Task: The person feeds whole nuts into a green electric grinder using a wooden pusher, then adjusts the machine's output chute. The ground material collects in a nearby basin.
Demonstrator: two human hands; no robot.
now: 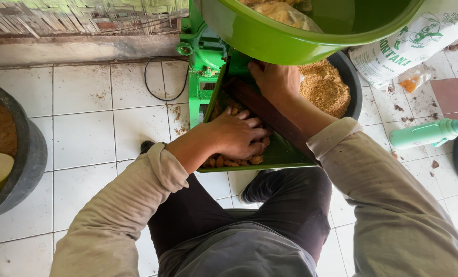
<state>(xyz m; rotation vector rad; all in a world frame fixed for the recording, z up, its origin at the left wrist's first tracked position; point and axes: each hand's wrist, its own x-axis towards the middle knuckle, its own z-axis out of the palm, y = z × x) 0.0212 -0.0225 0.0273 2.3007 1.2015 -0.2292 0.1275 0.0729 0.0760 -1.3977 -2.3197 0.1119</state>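
1. Knees & dark trousers sit closest, below both hands; beige sleeves run up from there.
2. Left hand (237, 136) lies palm-down, fingers curled over a heap of knobbly tan root pieces (234, 160) in the green feed tray (285, 154), touching them.
3. Right hand (273, 80) is further up, at the tray's top where it meets the green machine (204, 61); fingers tucked under the big glossy green basin (290, 41), so can't tell if they're spread or gripping.
4. Step, I'd judge: feeding pieces up the chute. Next push needs small amounts, fingertips kept back from the mouth.
5. Beyond right hand: black tub (353, 87) of coarse, sawdust-like tan meal.
6. Off right: mint plastic bottle (428, 133) lying on white tiles.
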